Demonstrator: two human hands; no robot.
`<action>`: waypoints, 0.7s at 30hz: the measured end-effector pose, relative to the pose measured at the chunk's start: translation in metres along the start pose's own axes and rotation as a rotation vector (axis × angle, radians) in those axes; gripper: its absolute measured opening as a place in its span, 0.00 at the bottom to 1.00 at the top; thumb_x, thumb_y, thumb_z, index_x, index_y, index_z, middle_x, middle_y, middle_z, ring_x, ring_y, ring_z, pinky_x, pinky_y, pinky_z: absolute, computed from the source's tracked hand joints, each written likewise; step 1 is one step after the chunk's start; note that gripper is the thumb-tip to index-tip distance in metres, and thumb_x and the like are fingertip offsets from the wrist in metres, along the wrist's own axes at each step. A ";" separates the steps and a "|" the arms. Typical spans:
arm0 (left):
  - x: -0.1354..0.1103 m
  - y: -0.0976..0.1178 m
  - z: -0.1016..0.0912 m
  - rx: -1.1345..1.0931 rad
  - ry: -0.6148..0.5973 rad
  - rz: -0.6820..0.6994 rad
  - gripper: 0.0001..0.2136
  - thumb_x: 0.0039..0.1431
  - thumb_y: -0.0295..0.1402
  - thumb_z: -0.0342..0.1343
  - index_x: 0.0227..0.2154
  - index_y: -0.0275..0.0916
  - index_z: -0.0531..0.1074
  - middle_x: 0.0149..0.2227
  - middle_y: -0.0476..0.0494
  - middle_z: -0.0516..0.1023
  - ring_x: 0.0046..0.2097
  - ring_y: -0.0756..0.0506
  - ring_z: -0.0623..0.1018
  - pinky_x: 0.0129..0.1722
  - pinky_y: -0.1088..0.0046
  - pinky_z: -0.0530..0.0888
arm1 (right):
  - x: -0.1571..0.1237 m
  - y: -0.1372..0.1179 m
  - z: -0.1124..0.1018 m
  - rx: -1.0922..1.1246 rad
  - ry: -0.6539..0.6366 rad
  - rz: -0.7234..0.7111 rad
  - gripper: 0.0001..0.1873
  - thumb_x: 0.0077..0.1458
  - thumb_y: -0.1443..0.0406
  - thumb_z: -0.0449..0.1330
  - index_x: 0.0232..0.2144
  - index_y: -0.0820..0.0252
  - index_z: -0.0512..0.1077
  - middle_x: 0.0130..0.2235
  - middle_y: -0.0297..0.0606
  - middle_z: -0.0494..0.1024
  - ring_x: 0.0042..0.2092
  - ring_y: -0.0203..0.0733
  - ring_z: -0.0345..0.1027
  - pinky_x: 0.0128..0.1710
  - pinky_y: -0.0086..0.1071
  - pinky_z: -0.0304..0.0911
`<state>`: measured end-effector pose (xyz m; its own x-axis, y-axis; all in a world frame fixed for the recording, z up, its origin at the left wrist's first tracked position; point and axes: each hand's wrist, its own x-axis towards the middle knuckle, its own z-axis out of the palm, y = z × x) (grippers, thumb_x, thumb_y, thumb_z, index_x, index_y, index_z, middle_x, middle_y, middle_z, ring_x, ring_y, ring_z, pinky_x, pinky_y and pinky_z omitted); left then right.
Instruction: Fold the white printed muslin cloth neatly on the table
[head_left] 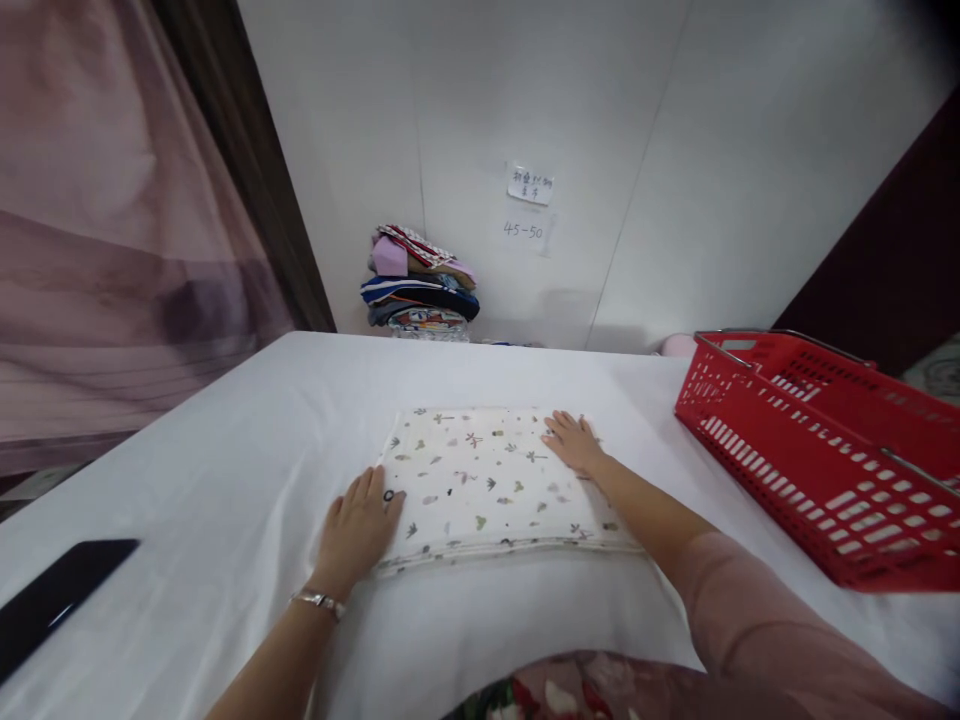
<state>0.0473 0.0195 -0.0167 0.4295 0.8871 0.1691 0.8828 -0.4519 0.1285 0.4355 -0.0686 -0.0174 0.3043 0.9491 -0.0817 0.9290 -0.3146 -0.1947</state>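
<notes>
- The fingers (373, 487) of the left hand (358, 525) are held close together and laid flat at the left edge of the folded cloth (487, 480).
- The fingers (559, 424) of the right hand (574, 440) are slightly spread and pressed flat on the cloth's far right corner.
- The leaf-printed cloth is laid on the white table (225, 450).
- A red basket (825, 470) is set to the cloth's right, well apart.
- A stack of fabrics (421, 285) is seen beyond the cloth.
</notes>
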 end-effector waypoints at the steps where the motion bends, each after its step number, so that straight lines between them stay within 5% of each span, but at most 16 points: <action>1: 0.000 0.000 0.000 -0.003 -0.003 -0.003 0.27 0.60 0.42 0.38 0.58 0.31 0.56 0.59 0.34 0.60 0.60 0.39 0.60 0.56 0.56 0.60 | -0.001 0.009 -0.003 0.046 0.032 0.035 0.29 0.59 0.51 0.43 0.60 0.54 0.54 0.66 0.39 0.44 0.66 0.47 0.31 0.61 0.47 0.27; 6: 0.002 0.001 -0.002 -0.006 -0.013 -0.004 0.27 0.60 0.42 0.38 0.58 0.31 0.56 0.59 0.33 0.61 0.60 0.39 0.60 0.56 0.56 0.60 | -0.007 0.051 -0.023 0.382 0.169 0.348 0.25 0.55 0.61 0.54 0.55 0.60 0.62 0.60 0.46 0.59 0.61 0.47 0.49 0.59 0.41 0.44; 10: 0.002 0.004 -0.007 0.016 -0.012 0.002 0.26 0.60 0.42 0.36 0.57 0.31 0.56 0.59 0.33 0.61 0.59 0.39 0.61 0.55 0.56 0.61 | -0.013 0.068 -0.035 0.510 0.140 0.507 0.22 0.55 0.62 0.55 0.51 0.65 0.65 0.42 0.46 0.76 0.41 0.42 0.70 0.41 0.34 0.65; 16: 0.002 0.006 -0.010 0.018 -0.038 0.006 0.27 0.60 0.42 0.36 0.57 0.29 0.56 0.59 0.32 0.61 0.59 0.38 0.61 0.54 0.57 0.62 | -0.001 0.059 -0.040 0.655 0.069 0.646 0.12 0.48 0.60 0.61 0.27 0.66 0.72 0.21 0.38 0.73 0.23 0.37 0.66 0.22 0.28 0.62; 21: 0.005 0.003 -0.008 0.014 -0.070 -0.032 0.28 0.60 0.44 0.35 0.58 0.30 0.54 0.59 0.33 0.60 0.60 0.38 0.61 0.55 0.56 0.61 | 0.014 0.058 -0.039 0.643 0.115 0.673 0.10 0.42 0.63 0.64 0.26 0.66 0.71 0.21 0.37 0.72 0.23 0.37 0.65 0.21 0.27 0.58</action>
<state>0.0505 0.0215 -0.0079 0.4130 0.9056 0.0964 0.8985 -0.4224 0.1190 0.5017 -0.0731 0.0079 0.7864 0.5489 -0.2833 0.2656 -0.7146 -0.6472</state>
